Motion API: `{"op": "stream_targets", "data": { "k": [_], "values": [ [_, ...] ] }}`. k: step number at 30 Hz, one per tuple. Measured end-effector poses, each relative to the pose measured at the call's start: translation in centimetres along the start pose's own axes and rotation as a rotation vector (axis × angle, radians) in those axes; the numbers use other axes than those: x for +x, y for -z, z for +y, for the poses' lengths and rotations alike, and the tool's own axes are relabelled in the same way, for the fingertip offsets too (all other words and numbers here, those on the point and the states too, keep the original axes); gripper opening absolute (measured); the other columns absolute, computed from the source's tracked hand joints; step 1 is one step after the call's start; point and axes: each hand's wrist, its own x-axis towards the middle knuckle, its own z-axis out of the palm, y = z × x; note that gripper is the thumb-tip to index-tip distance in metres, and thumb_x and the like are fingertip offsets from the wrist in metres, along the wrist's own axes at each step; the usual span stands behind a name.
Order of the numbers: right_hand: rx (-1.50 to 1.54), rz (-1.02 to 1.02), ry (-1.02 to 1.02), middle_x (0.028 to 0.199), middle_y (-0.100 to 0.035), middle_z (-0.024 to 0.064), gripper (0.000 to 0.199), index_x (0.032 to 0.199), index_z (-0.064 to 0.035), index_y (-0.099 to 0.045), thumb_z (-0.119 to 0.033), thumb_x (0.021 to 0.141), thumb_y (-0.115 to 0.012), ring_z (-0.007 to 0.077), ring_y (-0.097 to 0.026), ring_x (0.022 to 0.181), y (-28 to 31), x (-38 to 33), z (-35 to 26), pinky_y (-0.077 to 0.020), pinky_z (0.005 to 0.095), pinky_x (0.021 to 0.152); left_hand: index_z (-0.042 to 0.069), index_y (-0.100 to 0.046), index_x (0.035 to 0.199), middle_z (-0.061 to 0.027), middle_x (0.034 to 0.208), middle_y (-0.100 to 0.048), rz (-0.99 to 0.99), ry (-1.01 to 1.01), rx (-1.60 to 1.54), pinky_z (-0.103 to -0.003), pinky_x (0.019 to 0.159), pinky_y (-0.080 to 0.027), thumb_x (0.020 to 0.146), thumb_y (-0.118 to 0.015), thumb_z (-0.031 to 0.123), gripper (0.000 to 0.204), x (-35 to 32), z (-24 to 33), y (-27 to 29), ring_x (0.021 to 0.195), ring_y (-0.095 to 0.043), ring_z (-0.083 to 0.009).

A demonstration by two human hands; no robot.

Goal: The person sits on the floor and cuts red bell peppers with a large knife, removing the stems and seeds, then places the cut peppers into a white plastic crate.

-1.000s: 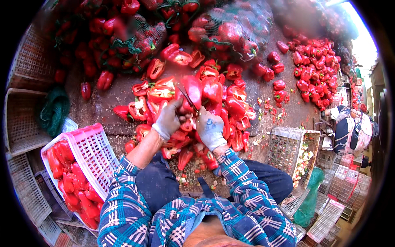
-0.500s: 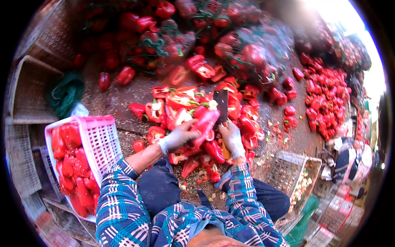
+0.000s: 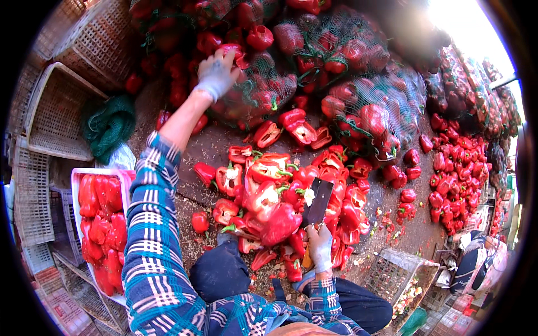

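The whole red pepper (image 3: 232, 53) sits at about eleven o'clock on top of the netted heap, glossy and uncut, mostly covered by the gloved fingers around it. The cleaver (image 3: 317, 201) stands just right of centre, a dark, flat rectangular blade tilted upright with its tip toward one o'clock, over the pile of split red peppers (image 3: 269, 196).

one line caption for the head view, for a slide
Gloved left hand grasps a red bell pepper from netted sacks while the right hand holds a cleaver over cut peppers.
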Motion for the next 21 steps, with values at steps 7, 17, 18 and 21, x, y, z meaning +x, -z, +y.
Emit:
{"op": "stream_targets", "data": {
  "k": [7,17,18,21],
  "values": [
    [-0.06,-0.031,-0.03,0.071,-0.065,0.0065,0.022,0.11,-0.0007,-0.064,-0.017,0.097,-0.058,0.0137,-0.064,0.059,0.7,1.0,-0.3,-0.049,0.0308,0.053,0.015,-0.057,0.131,-0.014,0.129,-0.06,-0.31,0.078,0.342,-0.049,0.095,-0.051,0.087,-0.067,0.041,0.053,9.2,-0.2,-5.5,0.121,-0.058,-0.0333],
    [-0.127,-0.051,0.053,0.074,-0.068,0.0144,0.025,0.113,-0.0014,-0.063,-0.02,0.096,-0.058,0.0223,-0.067,0.061,0.3,1.6,1.1,-0.05,0.0379,0.056,0.003,-0.062,0.126,-0.0136,0.111,-0.071,-0.244,0.375,-0.51,-0.036,0.087,-0.055,0.073,-0.082,0.044,0.07,4.8,-7.2,-1.2,0.101,-0.069,-0.0222],
    [-0.144,-0.022,0.054,0.075,-0.068,0.0162,0.025,0.113,-0.0019,-0.063,-0.021,0.096,-0.058,0.0259,-0.068,0.064,0.9,1.4,1.7,-0.0502,0.0402,0.057,0.001,-0.062,0.123,-0.012,0.111,-0.071,-0.215,0.452,-0.908,-0.033,0.086,-0.056,0.08,-0.082,0.03,0.056,2.4,-5.5,-1.6,0.094,-0.07,-0.0201],
    [-0.207,0.019,0.154,0.075,-0.068,0.0178,0.025,0.111,-0.0025,-0.063,-0.023,0.096,-0.058,0.0308,-0.069,0.066,0.4,2.1,2.9,-0.051,0.0436,0.059,0.001,-0.063,0.121,-0.009,0.111,-0.07,-0.284,0.502,-1.792,-0.034,0.091,-0.055,0.089,-0.073,0.015,0.037,-4.4,-3.8,-1.7,0.099,-0.067,-0.0163]
  ]
}}
